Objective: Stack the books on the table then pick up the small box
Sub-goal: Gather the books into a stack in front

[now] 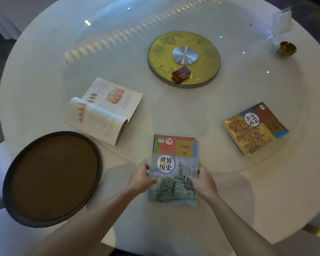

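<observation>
While its cover reads 世界历史 and 九年级 下册, the history textbook (174, 169) lies gripped at both side edges by the left hand (139, 179) and right hand (203, 182). A small red box (181, 73) sits at twelve o'clock.

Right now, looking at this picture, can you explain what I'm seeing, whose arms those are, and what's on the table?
This is one picture from a camera worn on a person's head, looking down at their own arms. There is no robot. The left hand and right hand grip the two sides of a closed textbook lying on a round white table. To its left lies an open book, to its right another closed book. Farther back, a small red box sits over a gold disc in the table's middle. A round dark tray sits at the near left, a small gold object far right.
</observation>
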Motion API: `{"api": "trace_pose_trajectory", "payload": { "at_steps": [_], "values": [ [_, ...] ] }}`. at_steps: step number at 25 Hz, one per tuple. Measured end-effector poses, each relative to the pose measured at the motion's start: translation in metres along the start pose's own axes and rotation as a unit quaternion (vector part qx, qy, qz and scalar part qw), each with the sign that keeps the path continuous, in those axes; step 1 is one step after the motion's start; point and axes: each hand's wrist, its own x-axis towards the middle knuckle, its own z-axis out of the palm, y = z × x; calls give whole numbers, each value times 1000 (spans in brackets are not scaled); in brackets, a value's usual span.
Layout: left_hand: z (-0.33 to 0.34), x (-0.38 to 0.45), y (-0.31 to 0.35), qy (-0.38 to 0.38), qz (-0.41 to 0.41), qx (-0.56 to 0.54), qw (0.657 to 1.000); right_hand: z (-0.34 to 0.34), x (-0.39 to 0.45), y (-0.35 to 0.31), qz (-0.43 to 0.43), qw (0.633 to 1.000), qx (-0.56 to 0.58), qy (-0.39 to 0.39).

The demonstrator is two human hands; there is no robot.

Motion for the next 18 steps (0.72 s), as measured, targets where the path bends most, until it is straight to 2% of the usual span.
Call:
{"api": "trace_pose_trajectory", "payload": {
  "at_steps": [3, 7, 11, 18],
  "values": [
    [0, 4, 12, 21, 28, 11, 999, 0, 3, -6, 8, 1000, 26, 13],
    [-3, 7, 24, 41, 10, 19, 999, -5, 8, -15, 50, 993, 110, 8],
    [-6, 17, 34, 61, 7, -8, 998, -16, 23, -19, 64, 989, 136, 2],
    [-19, 48, 75, 49, 15, -42, 998, -44, 56, -49, 61, 981, 183, -2]
  ]
}}
